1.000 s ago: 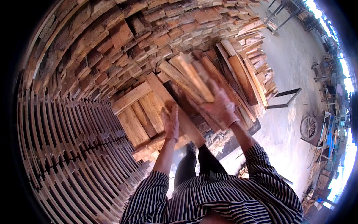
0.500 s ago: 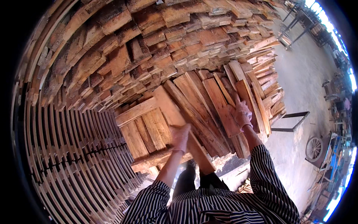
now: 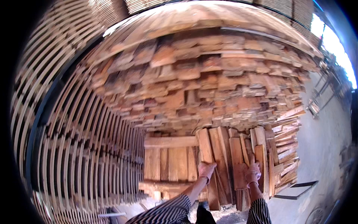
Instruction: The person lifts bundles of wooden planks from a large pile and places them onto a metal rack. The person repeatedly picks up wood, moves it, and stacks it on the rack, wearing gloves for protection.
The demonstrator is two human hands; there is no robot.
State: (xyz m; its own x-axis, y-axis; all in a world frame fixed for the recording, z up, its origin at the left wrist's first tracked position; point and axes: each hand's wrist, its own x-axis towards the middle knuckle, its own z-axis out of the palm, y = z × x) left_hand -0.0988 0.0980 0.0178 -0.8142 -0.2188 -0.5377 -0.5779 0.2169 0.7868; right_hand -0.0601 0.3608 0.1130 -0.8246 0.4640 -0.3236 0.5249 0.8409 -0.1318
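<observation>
My left hand (image 3: 207, 171) is closed around the leftmost long wooden plank (image 3: 204, 145), about halfway down its length. This plank lies against other long planks (image 3: 223, 149), roughly lengthwise to me. Further right, my right hand (image 3: 253, 174) grips the edge of a short reddish board (image 3: 239, 178), one finger stretched forward along the wood. The board rests on top of the row of planks. My palms and the undersides of both pieces are hidden.
A tall stack of rough timber (image 3: 186, 82) rises beyond the planks. Slatted wood stacks (image 3: 89, 149) line the left. Beside my left hand lies a layer of boards with a crosspiece (image 3: 169, 142). A dark metal frame (image 3: 298, 190) sits on the concrete floor (image 3: 324, 138) at right.
My view has tilted up. My left hand has moved right with the long plank, which has swung from a slant to lie beside the others. My right hand stays on the short board.
</observation>
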